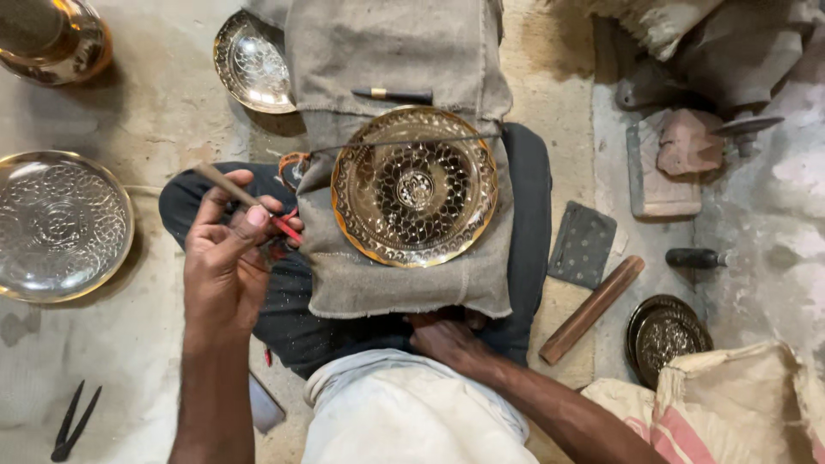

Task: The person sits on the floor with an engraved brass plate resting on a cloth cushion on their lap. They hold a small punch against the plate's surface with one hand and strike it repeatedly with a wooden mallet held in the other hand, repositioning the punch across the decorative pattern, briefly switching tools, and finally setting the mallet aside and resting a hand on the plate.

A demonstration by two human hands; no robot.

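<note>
While the engraved brass plate point(415, 186) sits flat on a burlap cloth point(395, 51) draped over the person's lap, face up with its round pattern toward the camera, the real action is off to the side. The left hand point(225, 249) is raised beside the plate, fingers pinched shut around a thin wooden-handled tool point(225, 185). Its long axis runs diagonally, the free end pointing up and to the left, away from the plate, and the lower end buried in the grip next to something red I can't make out. The right hand point(447, 337) rests low against the near edge of the cloth; its fingers are tucked under, so I can't tell whether it grips anything.

My read: this is a pause between bouts of engraving, tool in hand but not on the metal. Getting going would mean swinging the tip over onto the plate and steadying the plate with the other hand.

A thin metal rod point(404, 143) lies across the plate's upper part, and a small dark punch point(392, 94) sits on the cloth above. Around on the floor: a silver plate point(60, 225) far left, another patterned plate point(254, 62) upper left, a wooden stick point(593, 308), a small dark plate point(666, 331), and black pliers point(76, 421).
</note>
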